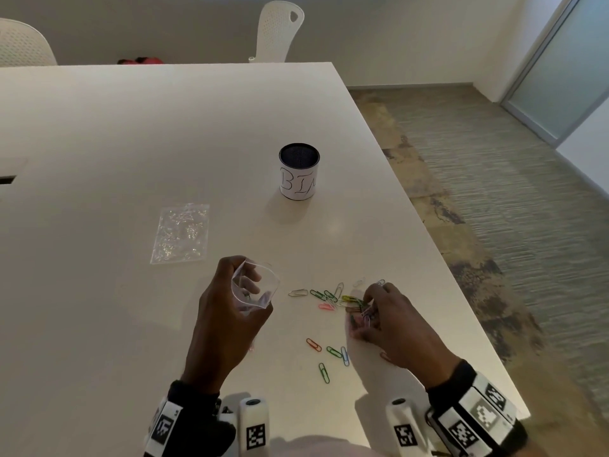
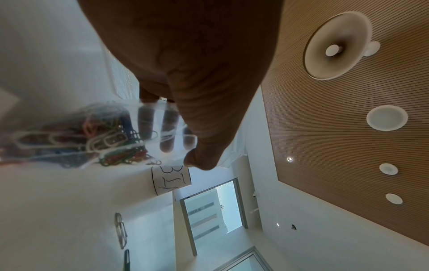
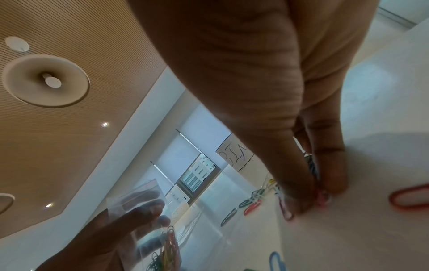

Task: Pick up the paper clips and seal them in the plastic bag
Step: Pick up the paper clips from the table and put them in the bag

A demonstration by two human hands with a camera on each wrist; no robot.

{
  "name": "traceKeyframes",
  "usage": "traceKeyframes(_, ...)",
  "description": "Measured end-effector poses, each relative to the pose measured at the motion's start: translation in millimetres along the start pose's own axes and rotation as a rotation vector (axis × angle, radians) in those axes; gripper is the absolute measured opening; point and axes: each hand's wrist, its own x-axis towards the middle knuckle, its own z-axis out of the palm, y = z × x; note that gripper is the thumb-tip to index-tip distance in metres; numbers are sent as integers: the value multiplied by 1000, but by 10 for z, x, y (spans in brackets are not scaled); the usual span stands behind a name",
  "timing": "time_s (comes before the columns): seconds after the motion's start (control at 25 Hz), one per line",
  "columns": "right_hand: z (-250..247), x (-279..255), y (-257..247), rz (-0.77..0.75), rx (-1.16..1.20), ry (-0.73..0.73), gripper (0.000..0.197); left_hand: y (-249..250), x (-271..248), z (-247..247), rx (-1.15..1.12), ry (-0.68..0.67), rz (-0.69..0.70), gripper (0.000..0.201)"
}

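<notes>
My left hand (image 1: pixel 230 301) holds a small clear plastic bag (image 1: pixel 255 285) above the white table (image 1: pixel 131 143), its mouth spread open. In the left wrist view the bag (image 2: pixel 167 128) holds several coloured paper clips (image 2: pixel 92 139). More coloured paper clips (image 1: pixel 326 296) lie scattered on the table between my hands and nearer me (image 1: pixel 333 352). My right hand (image 1: pixel 379 311) is down on the table and pinches a bunch of clips (image 1: pixel 367 313) between thumb and fingers. The right wrist view shows that pinch on clips (image 3: pixel 321 199) and loose ones (image 3: pixel 252 200) beyond.
A black mesh cup (image 1: pixel 299 171) with a white label reading "BIN" stands farther back on the table. A stack of clear bags (image 1: pixel 181 232) lies flat at the left. The table's right edge (image 1: pixel 445 258) runs close to my right hand. White chairs (image 1: pixel 280 28) stand behind.
</notes>
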Motion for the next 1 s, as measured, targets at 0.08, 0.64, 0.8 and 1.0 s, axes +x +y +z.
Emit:
traceKeyframes(0.08, -4, 59, -9, -33, 4, 53, 36, -5, 1, -1, -3, 1, 0, 51)
traceKeyframes(0.64, 71, 144, -220, -209, -49, 112, 11, -20, 9, -4, -1, -1, 12, 49)
traceKeyframes(0.8, -63, 230, -161, -220, 75, 121, 9, -43, 5, -5, 6, -3, 27, 50)
traceKeyframes(1.0, -187, 285, -100, -225, 304, 86, 15, -47, 4, -9, -4, 3, 20, 50)
